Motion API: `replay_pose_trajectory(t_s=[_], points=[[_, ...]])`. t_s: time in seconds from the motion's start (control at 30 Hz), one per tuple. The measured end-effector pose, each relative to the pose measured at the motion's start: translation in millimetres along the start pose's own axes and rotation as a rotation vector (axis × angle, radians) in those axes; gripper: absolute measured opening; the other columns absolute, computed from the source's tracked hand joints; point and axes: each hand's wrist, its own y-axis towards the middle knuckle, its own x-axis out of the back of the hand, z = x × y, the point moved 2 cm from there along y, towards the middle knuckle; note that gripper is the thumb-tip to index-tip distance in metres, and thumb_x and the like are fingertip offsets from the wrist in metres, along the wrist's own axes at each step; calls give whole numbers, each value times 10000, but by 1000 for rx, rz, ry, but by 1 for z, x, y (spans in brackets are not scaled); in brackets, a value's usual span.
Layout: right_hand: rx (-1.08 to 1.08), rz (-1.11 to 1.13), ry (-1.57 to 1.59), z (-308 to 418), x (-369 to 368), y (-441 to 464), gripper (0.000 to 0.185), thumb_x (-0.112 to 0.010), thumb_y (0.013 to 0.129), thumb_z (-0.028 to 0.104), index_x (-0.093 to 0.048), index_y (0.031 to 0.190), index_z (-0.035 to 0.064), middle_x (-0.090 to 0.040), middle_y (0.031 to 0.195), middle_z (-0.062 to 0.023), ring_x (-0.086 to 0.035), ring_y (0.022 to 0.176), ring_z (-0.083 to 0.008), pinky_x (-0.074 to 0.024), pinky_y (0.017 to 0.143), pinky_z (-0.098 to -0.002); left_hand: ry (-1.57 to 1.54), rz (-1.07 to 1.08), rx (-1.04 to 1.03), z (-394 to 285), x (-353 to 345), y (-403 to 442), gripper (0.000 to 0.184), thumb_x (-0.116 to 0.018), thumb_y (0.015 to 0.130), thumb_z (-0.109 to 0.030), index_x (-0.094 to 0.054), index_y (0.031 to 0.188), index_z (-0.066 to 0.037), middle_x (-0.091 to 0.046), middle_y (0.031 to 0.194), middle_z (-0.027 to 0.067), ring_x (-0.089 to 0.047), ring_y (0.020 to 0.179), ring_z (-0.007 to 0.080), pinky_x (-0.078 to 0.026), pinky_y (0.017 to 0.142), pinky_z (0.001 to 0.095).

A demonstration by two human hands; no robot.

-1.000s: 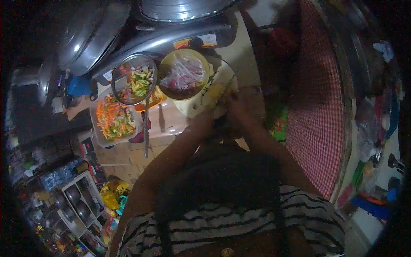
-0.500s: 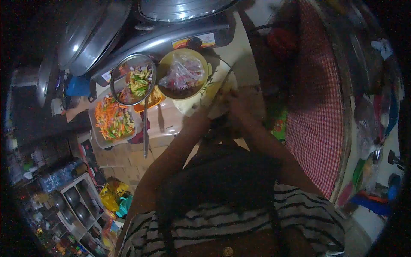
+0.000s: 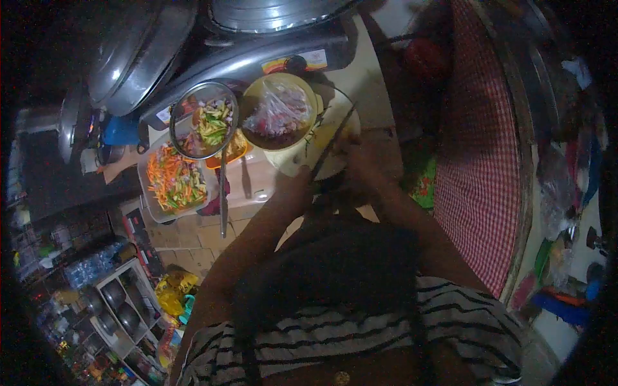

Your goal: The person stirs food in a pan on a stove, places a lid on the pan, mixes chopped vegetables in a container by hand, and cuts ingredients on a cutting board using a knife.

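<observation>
My left hand (image 3: pixel 297 183) is closed around the near end of a long, dark, narrow knife (image 3: pixel 335 143), whose blade slants up and away to the right. My right hand (image 3: pixel 353 154) is just right of the blade, fingers curled together over a pale round plate (image 3: pixel 293 162). What those fingers pinch is lost in shadow. Yellowish pieces (image 3: pixel 322 136) show on the plate beside the blade. Left of the plate, a yellow bowl (image 3: pixel 313 106) holds a clear plastic bag (image 3: pixel 278 109) with reddish contents.
A metal strainer (image 3: pixel 223 186) with cut vegetables rests over an orange container (image 3: pixel 230 161). Beside it is a plastic tub (image 3: pixel 156 209) of shredded carrot and green strips. A black stove (image 3: pixel 232 61) with large pots stands behind. Red checkered cloth (image 3: pixel 476 186) hangs at the right.
The whole view has shifted slightly to the right and down. Both hands stay over the plate, and the knife keeps nearly the same slant.
</observation>
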Motion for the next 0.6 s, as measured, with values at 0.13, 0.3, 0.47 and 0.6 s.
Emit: replay_pose_trajectory(t_s=[0.13, 0.3, 0.47, 0.6], points=[[4, -95, 53, -9, -3, 7, 470, -679, 937, 136, -531, 1322, -88, -668, 1096, -164, -673, 987, -226, -565, 856, -345, -204, 170, 94, -1, -9, 16, 404, -648, 869, -165, -546, 1219, 10, -651, 1116, 277, -625, 1097, 461, -491, 932, 539], [-39, -38, -203, -24, 24, 31, 480, -700, 915, 180, -568, 1313, -52, -693, 1056, -147, -664, 960, -206, -545, 806, -337, -268, 161, 149, -21, -18, 39, 480, -612, 908, -151, -488, 1339, 20, -658, 1126, 295, -640, 1098, 445, -506, 914, 532], [-25, -134, -299, -12, 12, 9, 548, -715, 907, 287, -563, 1354, 8, -684, 1138, -107, -651, 1008, -207, -525, 844, -339, -285, 178, 155, -6, -33, 50, 480, -606, 928, -203, -482, 1335, 18, -653, 1155, 308, -639, 1106, 454, -486, 946, 543], [-41, -60, -119, -31, 19, 17, 682, -735, 901, 314, -472, 1427, -32, -639, 1244, -137, -623, 1102, -223, -502, 935, -347, -245, 258, 199, 3, -26, 39, 456, -597, 932, -221, -492, 1305, 20, -639, 1183, 314, -621, 1127, 476, -452, 987, 560]])
